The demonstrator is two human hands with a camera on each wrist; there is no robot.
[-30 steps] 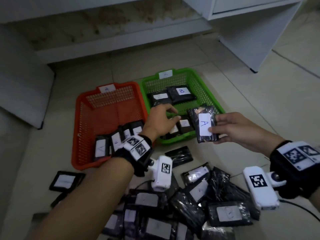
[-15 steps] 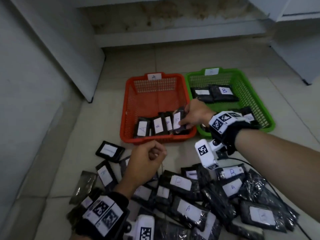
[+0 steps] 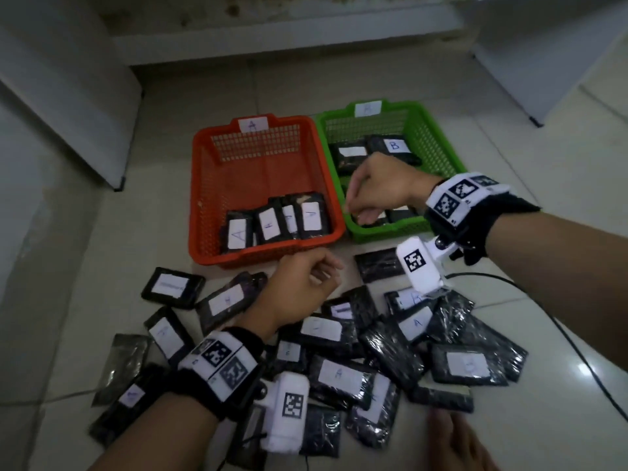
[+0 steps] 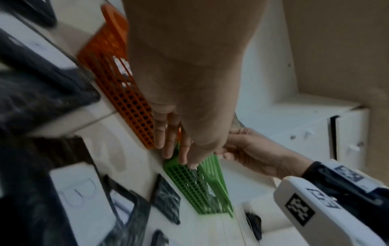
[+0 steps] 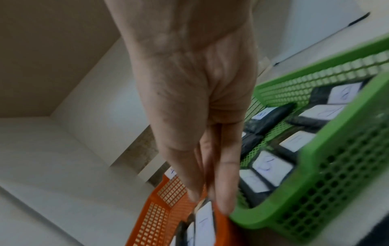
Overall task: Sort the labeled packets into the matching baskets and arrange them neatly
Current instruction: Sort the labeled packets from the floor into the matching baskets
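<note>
Half a second on, my right hand [image 3: 377,188] has left the A packet [image 3: 311,215] standing in the orange basket [image 3: 200,205] and drifted over the green basket [image 3: 438,137], fingers loosely curled, empty. The packets [image 3: 339,373] lie on the floor beneath my left hand [image 3: 299,287], the nearer one, loosely curled, holding nothing. Long axes run every way. Many labels are blurred or hidden by overlap.
</note>
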